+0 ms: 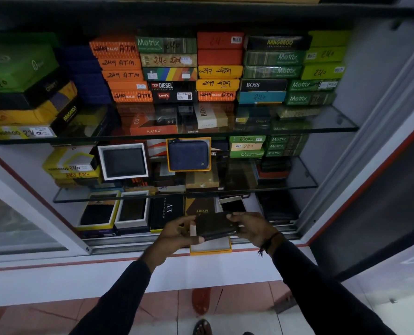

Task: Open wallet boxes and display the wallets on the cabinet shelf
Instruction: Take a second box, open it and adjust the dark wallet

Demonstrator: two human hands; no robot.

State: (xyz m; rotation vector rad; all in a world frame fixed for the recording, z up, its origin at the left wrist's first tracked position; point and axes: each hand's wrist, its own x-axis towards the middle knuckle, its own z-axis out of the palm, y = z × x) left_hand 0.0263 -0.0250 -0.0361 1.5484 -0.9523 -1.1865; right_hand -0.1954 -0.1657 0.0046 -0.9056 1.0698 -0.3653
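While you hold the dark wallet point(214, 226) between both hands, your left hand point(177, 234) pinches its left edge and your right hand point(252, 228) closes over its right, its open yellow-rimmed box point(210, 247) lies just beneath. The wallet looks grained, flat, zip-edged. Beyond your fingers several wallets already sit displayed; many closed cardboard boxes point(126, 68) remain stacked above.

Around the blue wallet point(188, 154) you have five open boxes with wallets on show, two glass shelves, five orange ATM-marked boxes stacked up-left, two hands below sharing one dark wallet point(214, 226) above one empty yellow-rimmed box point(210, 247).
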